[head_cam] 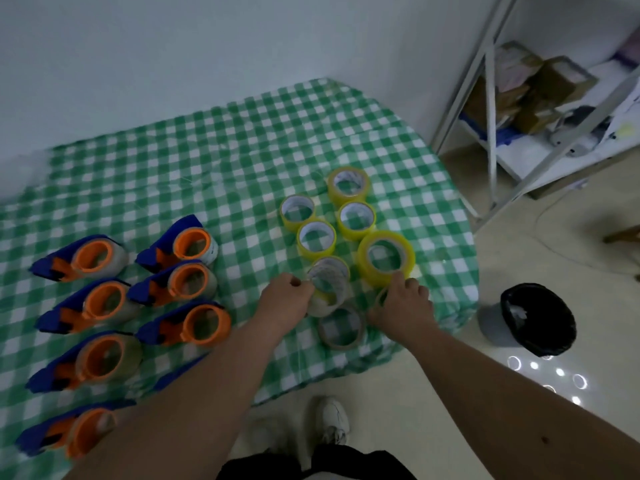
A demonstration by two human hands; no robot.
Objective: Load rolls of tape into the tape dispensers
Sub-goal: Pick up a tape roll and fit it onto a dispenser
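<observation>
Gripping a pale, translucent roll of packing tape (327, 285) with the left hand (285, 299), fingers curled on its left rim, tilting it up off the green-and-white checked tablecloth (242, 150). Pinching what looks like the loose tape end at that roll's right with the right hand (401, 303), thumb and fingers drawn together; hard telling whether any strip is actually caught there.

Judging the step as picking and readying one roll, not yet loading. Lying just beyond the held roll: five yellow tape rolls (317, 237), flat and clustered. Lying just nearer than it: a thin brownish, nearly spent tape ring (343, 329). Sitting well left of the held roll: blue-and-orange handheld tape dispensers (187, 244), in two columns, each seemingly carrying a roll already.

Calling next for freeing the roll, carrying it left to an empty dispenser, and seating it over an orange hub.

Hiding behind the left forearm: part of one more blue dispenser (180, 370), its load unreadable. Blurring in the dim light: tape ends and roll labels.
</observation>
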